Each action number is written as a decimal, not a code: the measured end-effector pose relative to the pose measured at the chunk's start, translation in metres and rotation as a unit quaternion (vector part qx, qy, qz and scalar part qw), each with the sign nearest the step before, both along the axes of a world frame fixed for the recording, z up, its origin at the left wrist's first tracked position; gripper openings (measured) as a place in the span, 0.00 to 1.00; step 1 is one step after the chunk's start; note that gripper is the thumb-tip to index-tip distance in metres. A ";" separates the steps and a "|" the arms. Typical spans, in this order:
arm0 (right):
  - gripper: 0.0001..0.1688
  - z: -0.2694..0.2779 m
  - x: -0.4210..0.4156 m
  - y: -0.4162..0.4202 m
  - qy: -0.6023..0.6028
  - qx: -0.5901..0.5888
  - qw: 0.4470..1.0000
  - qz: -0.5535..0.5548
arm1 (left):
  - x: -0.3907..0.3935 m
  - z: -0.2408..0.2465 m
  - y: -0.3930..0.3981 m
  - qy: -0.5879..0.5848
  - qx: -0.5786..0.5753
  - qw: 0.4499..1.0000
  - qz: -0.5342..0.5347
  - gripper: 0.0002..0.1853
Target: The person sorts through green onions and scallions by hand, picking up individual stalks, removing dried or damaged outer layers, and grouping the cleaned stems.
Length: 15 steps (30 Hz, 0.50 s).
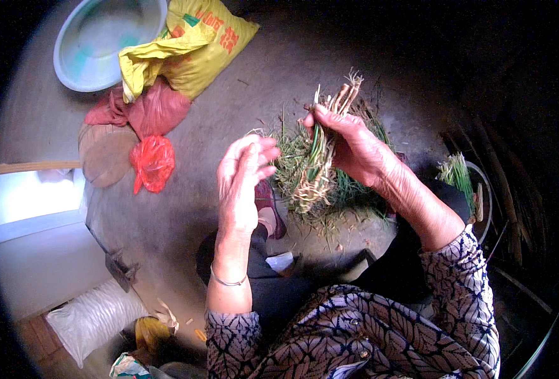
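My right hand (355, 142) grips a small bunch of slender scallion-like plants (320, 156). Their pale, rooty ends stick up past my thumb, and green stalks with dry, withered leaves hang below the fist. My left hand (248, 175) is raised to the left of the bunch, apart from it, holding nothing that I can see, its fingers partly spread. Beneath both hands, a heap of green and straw-coloured plant trimmings (289, 163) covers the floor around my feet.
At my right, a bundle of green stalks with white ends (457, 175) stands by a curved rim. Further left are a plastic basin (106, 45), a yellow sack (203, 52) bearing writing, red bags (158, 106), a round wooden block (106, 154) and a white sack (97, 317).
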State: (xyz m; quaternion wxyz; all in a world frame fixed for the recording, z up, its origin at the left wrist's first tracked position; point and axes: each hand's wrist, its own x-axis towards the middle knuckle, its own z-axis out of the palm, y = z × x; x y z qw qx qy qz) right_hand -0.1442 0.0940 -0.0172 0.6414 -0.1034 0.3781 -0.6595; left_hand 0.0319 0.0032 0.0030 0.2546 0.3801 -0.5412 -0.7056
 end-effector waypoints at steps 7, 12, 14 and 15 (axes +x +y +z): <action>0.14 -0.002 0.012 0.005 0.067 -0.024 0.994 0.080 | -0.004 -0.010 -0.006 -0.108 -0.285 0.951 0.049 0.18; 0.14 -0.002 0.020 0.006 0.063 -0.003 0.993 0.098 | -0.009 -0.004 0.008 0.036 -0.025 0.994 -0.104 0.13; 0.15 -0.009 0.017 0.006 0.092 -0.004 0.991 0.098 | -0.012 -0.001 0.010 0.061 0.018 0.992 -0.108 0.12; 0.15 -0.010 0.018 0.006 0.105 -0.004 0.989 0.099 | -0.012 -0.001 0.010 0.067 0.019 0.992 -0.102 0.12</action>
